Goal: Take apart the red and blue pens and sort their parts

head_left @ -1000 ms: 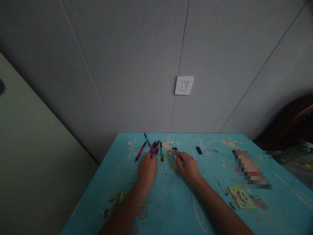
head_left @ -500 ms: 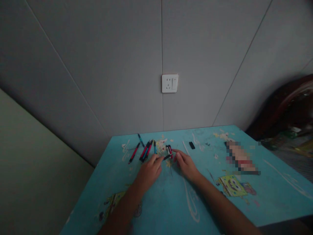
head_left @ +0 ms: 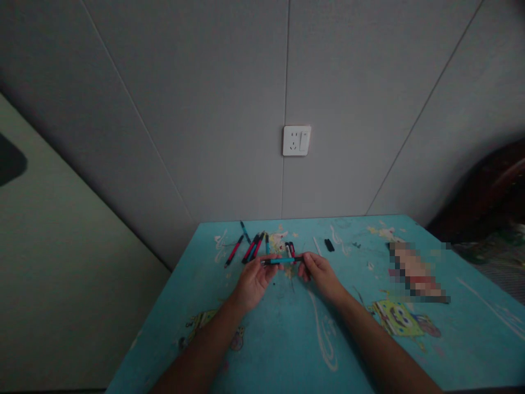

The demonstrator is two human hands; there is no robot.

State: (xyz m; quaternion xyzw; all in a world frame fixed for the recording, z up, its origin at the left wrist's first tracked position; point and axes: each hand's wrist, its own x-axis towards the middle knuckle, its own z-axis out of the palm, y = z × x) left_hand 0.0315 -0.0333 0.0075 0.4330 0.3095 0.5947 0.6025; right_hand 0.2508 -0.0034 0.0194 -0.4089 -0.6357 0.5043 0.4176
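Observation:
A blue and black pen (head_left: 286, 261) lies level between my two hands, just above the tabletop. My left hand (head_left: 252, 282) holds its left end, the palm turned partly up and the thumb near the tip. At the other end, my right hand (head_left: 322, 276) pinches the black part between thumb and fingers. Just behind the held pen lie a short white piece (head_left: 287, 250) and a red and black piece (head_left: 292, 248), partly hidden. Left of these, several red and blue pens (head_left: 253, 247) lie in a loose group, with a red pen (head_left: 233, 251) apart.
A thin white stick (head_left: 317, 245) and a small black object (head_left: 329, 245) lie to the right on the blue cartoon-printed table (head_left: 283, 350). Farther right is a blurred-out flat item (head_left: 416, 271). Behind the table stands a grey wall with a socket (head_left: 296, 140).
The blue and black pen now spans both hands, where a dark pen tip showed at my left hand before. My left hand has turned palm upward. The view has shifted slightly left.

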